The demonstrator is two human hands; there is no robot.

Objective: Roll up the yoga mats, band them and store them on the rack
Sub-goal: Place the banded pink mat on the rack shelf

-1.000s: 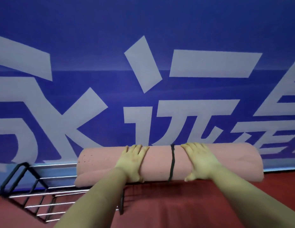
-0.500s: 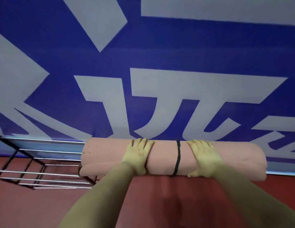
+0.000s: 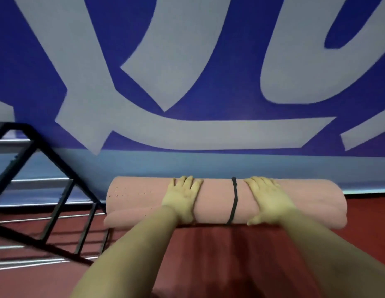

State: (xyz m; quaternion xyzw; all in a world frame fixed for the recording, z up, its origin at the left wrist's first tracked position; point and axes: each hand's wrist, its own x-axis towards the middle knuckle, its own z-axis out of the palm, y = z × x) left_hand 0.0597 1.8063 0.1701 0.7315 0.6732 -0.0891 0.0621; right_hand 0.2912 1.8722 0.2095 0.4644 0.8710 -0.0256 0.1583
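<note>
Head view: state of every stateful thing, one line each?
Mat: pink, rolled up, lying level, held in both hands.
Band: black, wrapped around the mat between the hands.
Left hand: fingers curled over the top of the mat, gripping it.
Right hand: fingers curled over the mat, gripping it.
Rack: black frame with metal bars, at the left; no mat visible on it.

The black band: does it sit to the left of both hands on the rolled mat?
No. The black band wraps the pink mat between the left hand and the right hand.
</note>
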